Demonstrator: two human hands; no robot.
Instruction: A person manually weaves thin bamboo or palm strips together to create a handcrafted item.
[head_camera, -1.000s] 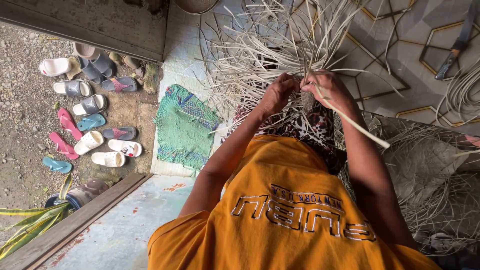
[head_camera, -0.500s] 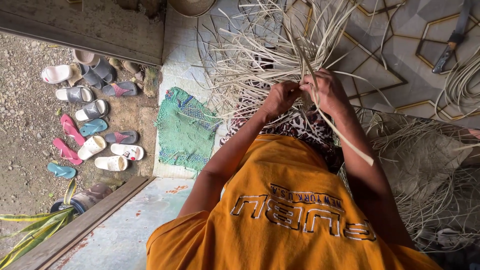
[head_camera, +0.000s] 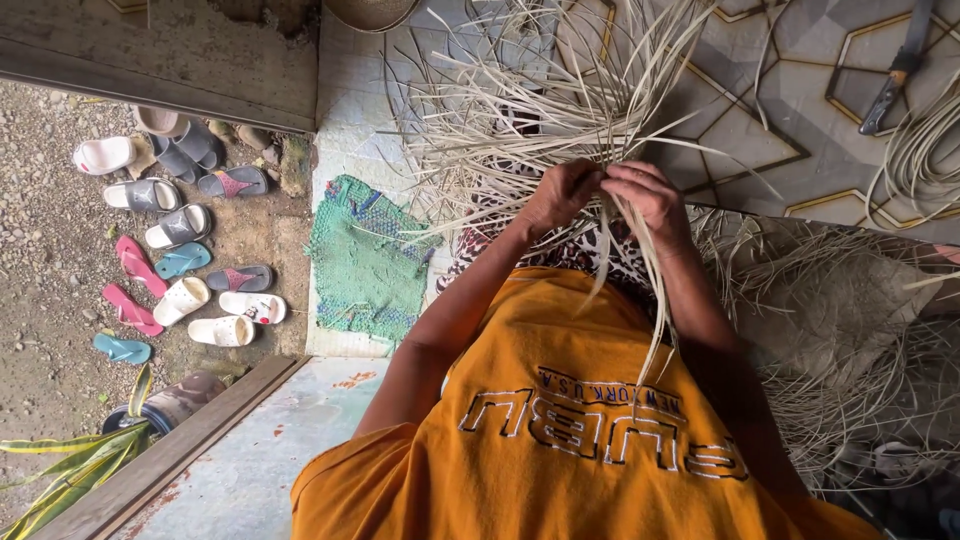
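Gripping pale straw strips (head_camera: 560, 110), your left hand (head_camera: 562, 195) and right hand (head_camera: 650, 198) are pinching them closed, touching, above your lap

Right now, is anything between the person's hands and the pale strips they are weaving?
Nothing visible is. The left hand and right hand already grip the pale strips directly, close together above the lap.
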